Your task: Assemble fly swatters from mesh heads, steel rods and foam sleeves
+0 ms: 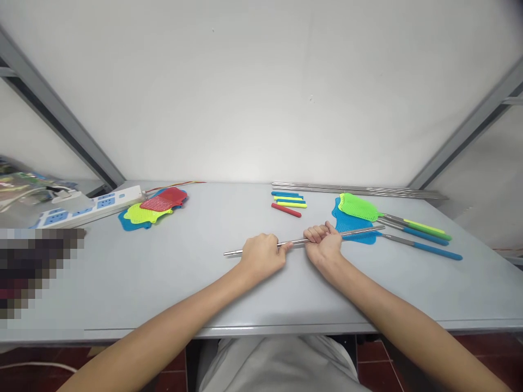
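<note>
A thin metal rod [295,242] lies across both my hands just above the grey table. My left hand [263,255] is wrapped round it from above, with a short end sticking out to the left. My right hand [324,246] has its palm turned up and its fingers curled over the rod; the far end reaches out to the right over a blue fly swatter head [354,226]. Beside that, a green fly swatter [358,208] overlaps the blue one. Several finished-looking swatters have metal shafts and coloured grips [437,251] pointing right.
Loose coloured handle sleeves [290,200] and a red one [286,210] lie at the back centre. A bundle of metal rods [359,190] runs along the wall. Red, yellow and blue swatter heads [163,200] are stacked at left, near a white power strip [98,204].
</note>
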Demonstrator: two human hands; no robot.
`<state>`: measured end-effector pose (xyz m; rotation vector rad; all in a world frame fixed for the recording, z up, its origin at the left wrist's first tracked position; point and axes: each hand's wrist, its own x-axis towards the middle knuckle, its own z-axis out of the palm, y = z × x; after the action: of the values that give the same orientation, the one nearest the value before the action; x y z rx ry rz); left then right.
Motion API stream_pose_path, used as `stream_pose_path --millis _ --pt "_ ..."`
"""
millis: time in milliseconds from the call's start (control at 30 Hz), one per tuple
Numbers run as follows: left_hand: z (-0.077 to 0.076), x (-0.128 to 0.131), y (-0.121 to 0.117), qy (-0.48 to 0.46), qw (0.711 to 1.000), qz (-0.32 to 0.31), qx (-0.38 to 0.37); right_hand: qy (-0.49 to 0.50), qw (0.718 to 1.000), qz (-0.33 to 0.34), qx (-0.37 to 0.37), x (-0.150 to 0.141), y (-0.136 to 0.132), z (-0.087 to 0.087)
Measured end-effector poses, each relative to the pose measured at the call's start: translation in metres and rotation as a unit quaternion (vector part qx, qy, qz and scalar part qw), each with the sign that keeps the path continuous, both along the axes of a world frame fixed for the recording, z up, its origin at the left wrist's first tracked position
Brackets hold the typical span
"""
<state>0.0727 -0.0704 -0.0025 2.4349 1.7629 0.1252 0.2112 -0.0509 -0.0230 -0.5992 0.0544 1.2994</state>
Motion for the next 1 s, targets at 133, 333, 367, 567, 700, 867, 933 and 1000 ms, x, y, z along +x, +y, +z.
stream_pose_path --millis 133,333,367,567,700,867,933,1000 --pt "0.000 0.000 -0.002 -0.003 1.000 -0.023 0.002 0.005 1.000 -0.009 0.001 -0.003 -0.003 0.004" --pt "-0.002 0.003 -0.001 -0.017 0.999 -0.034 0.007 -0.004 0.999 -0.018 0.029 -0.006 -0.007 0.014" --pt "-0.002 0.004 0.000 -0.020 0.999 -0.034 0.008 -0.005 0.999 -0.018 0.035 -0.006 -0.007 0.017" --pt "0.007 0.001 0.004 -0.027 0.998 -0.039 0.028 0.011 0.999 0.000 0.033 -0.002 -0.005 0.024" --pt "0.014 0.000 0.005 -0.035 0.998 -0.045 0.035 0.022 0.999 0.022 0.015 0.003 -0.002 0.024" --pt "0.016 0.000 0.005 -0.048 0.997 -0.051 0.038 0.016 0.999 0.047 0.003 0.008 -0.001 0.026" --pt "0.016 0.000 0.005 -0.051 0.997 -0.046 0.041 0.013 0.998 0.058 -0.003 0.009 0.001 0.025" --pt "0.016 0.000 0.005 -0.051 0.997 -0.030 0.045 0.009 0.998 0.067 -0.009 0.011 0.003 0.024"
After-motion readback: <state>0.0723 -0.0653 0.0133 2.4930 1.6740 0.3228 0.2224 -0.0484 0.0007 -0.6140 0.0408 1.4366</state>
